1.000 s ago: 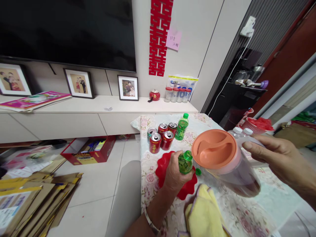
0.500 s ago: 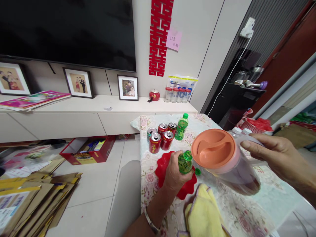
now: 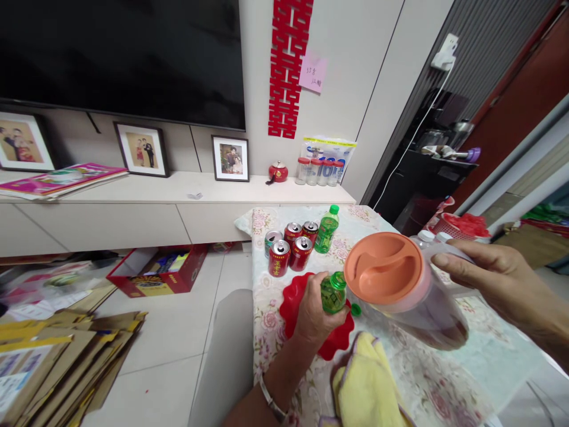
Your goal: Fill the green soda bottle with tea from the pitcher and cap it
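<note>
My left hand (image 3: 315,317) is wrapped round a small green bottle (image 3: 333,293) with its cap off, standing on a red plate (image 3: 291,305). The green cap (image 3: 355,309) lies on the plate beside it. My right hand (image 3: 493,276) grips the handle of a clear pitcher (image 3: 413,299) with an orange lid (image 3: 383,267). The pitcher is tilted toward the bottle's mouth, and brown liquid sits low in its body. A yellow cloth (image 3: 368,385) lies on the table just in front of me.
The floral-clothed table (image 3: 444,385) holds several red cans (image 3: 291,246) and another green bottle (image 3: 328,228) at its far end. A red basket (image 3: 462,225) is at the right. Flattened cardboard (image 3: 53,362) and a red box (image 3: 162,270) lie on the floor at left.
The pitcher has shifted slightly left and tipped a little more toward the bottle. My left hand and the bottle have stayed put.
</note>
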### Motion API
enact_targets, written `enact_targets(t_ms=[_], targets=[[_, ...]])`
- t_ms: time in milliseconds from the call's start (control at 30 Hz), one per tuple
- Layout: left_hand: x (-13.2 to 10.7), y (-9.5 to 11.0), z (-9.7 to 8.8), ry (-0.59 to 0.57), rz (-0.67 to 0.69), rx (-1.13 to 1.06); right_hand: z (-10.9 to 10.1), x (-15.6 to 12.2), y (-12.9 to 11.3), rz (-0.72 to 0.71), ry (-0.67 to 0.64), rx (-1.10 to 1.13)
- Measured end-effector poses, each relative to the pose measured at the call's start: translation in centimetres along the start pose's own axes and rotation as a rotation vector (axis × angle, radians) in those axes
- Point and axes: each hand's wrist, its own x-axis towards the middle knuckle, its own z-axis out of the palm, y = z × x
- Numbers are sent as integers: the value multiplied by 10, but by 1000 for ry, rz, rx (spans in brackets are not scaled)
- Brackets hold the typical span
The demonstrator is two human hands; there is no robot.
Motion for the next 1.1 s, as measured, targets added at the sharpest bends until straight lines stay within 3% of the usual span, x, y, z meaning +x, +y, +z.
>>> enact_targets(t_ms=[100,1100], targets=[[0,-1,1,8,10,6,-2,0,-2,39,-54,26],[0,1,0,-6,8,2,-4,-1,-6,86,-68,35]])
